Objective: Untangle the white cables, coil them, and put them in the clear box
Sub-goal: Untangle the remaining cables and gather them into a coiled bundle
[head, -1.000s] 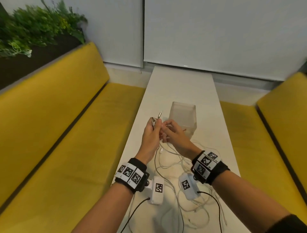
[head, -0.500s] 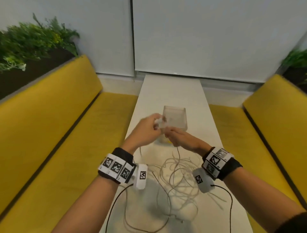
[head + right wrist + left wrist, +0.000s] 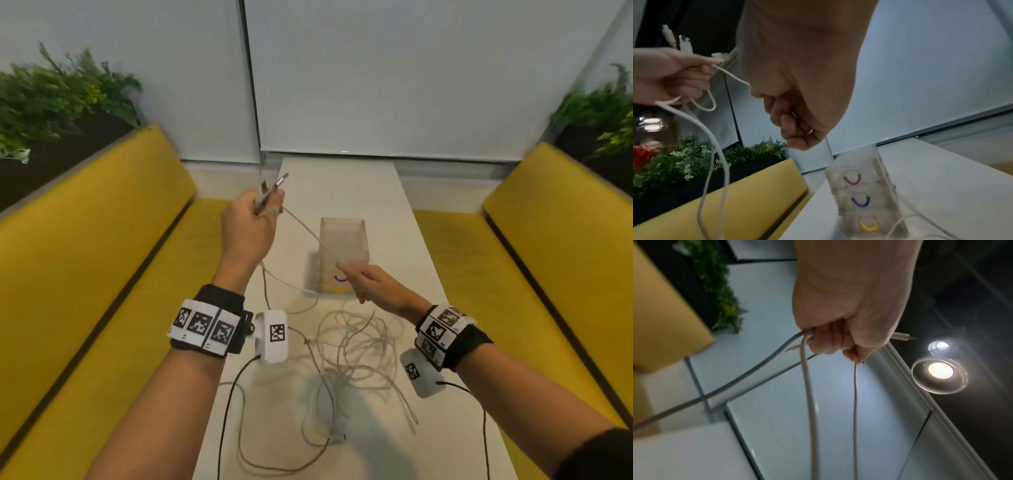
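Note:
My left hand is raised left of the clear box and grips several white cable ends, whose plugs stick up above the fist. In the left wrist view my left hand curls round the cables, which hang down from it. One taut cable strand runs from that fist down to my right hand, which pinches it just in front of the box. A loose tangle of white cables lies on the white table between my forearms. In the right wrist view my right hand is above the clear box.
Yellow benches run along both sides of the narrow table. Planters with green leaves sit behind the bench backs. The box shows red, blue and yellow curved marks. Black wrist-camera leads trail over the table's near part.
My hands, close together beside the box before, have drawn apart. The left hand rose up and left with the plugs; the right slid down one strand, pulling it taut.

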Tool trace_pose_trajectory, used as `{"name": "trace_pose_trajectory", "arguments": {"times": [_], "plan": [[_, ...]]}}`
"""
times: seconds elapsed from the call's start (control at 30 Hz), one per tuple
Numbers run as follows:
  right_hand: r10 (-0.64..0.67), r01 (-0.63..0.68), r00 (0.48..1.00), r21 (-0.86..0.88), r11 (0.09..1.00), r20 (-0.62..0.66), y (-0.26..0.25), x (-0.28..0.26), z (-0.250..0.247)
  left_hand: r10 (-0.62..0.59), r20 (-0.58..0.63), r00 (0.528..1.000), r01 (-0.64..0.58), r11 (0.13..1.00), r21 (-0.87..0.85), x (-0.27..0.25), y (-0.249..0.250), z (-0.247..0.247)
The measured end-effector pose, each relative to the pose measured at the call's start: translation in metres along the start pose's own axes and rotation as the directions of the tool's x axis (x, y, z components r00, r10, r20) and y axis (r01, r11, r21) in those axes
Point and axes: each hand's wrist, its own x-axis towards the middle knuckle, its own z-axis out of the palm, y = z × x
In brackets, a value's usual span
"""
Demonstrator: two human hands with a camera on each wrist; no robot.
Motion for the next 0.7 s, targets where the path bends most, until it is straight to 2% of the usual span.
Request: {"name": "trace_pose_trajectory", "arguments": {"times": [0.1,0.13,0.2,0.23,0.27,0.33,0.37,0.4,0.43,0.47,0.5,0.53,0.57,0.6,0.63,0.7], "plan": [[0.03,-0.03,0.999,0.006,1.0,-0.013,-0.002,0.003,-0.005,0.029,0.049,0.998,-0.031,0.999,0.037,0.0,0.002,0.003],[0.029,-0.029,0.999,0.019,0.999,0.02,-0.003,0.003,-0.008,0.03,0.071,0.997,-0.033,0.998,0.044,-0.001,0.003,0.004],[0.047,-0.056,0.98,0.04,0.998,0.193,-0.009,-0.003,-0.016,0.018,0.101,0.995,-0.016,1.0,-0.014,-0.003,0.006,0.001],[0.074,-0.086,0.943,0.023,0.996,0.324,-0.01,-0.008,-0.018,-0.003,0.121,0.993,0.013,0.997,-0.083,-0.003,0.008,-0.002],[0.125,-0.126,0.876,-0.031,0.992,0.467,-0.01,-0.016,-0.018,-0.031,0.147,0.989,0.056,0.984,-0.168,-0.003,0.011,-0.007],[0.326,-0.154,0.657,-0.303,0.941,0.679,-0.002,-0.036,-0.014,-0.1,0.231,0.968,0.177,0.923,-0.341,-0.001,0.014,-0.016],[0.469,-0.129,0.547,-0.484,0.866,0.694,0.007,-0.047,-0.011,-0.137,0.292,0.947,0.251,0.88,-0.402,0.001,0.015,-0.02],[0.61,-0.107,0.466,-0.643,0.758,0.641,0.017,-0.056,-0.01,-0.167,0.366,0.915,0.33,0.832,-0.445,0.001,0.015,-0.023],[0.715,-0.106,0.428,-0.755,0.647,0.552,0.027,-0.063,-0.01,-0.191,0.447,0.874,0.41,0.784,-0.467,0.002,0.014,-0.024],[0.764,-0.134,0.432,-0.804,0.58,0.479,0.037,-0.067,-0.012,-0.209,0.535,0.819,0.492,0.736,-0.466,0.002,0.012,-0.023],[0.765,-0.182,0.477,-0.803,0.568,0.433,0.047,-0.067,-0.016,-0.22,0.623,0.751,0.569,0.694,-0.441,0.001,0.008,-0.021],[0.737,-0.233,0.555,-0.778,0.583,0.386,0.056,-0.064,-0.021,-0.229,0.705,0.671,0.639,0.66,-0.394,-0.001,0.004,-0.017],[0.679,-0.257,0.657,-0.748,0.611,0.329,0.064,-0.061,-0.025,-0.234,0.77,0.594,0.695,0.631,-0.344,-0.005,-0.001,-0.012],[0.608,-0.266,0.749,-0.72,0.641,0.264,0.071,-0.059,-0.027,-0.234,0.809,0.539,0.737,0.597,-0.318,-0.012,-0.004,-0.007],[0.54,-0.268,0.816,-0.693,0.67,0.206,0.076,-0.057,-0.027,-0.227,0.83,0.509,0.766,0.56,-0.317,-0.02,-0.009,-0.002],[0.432,-0.245,0.888,-0.634,0.733,0.156,0.09,-0.054,-0.019,-0.224,0.849,0.478,0.8,0.51,-0.316,-0.037,-0.016,0.007]]}}
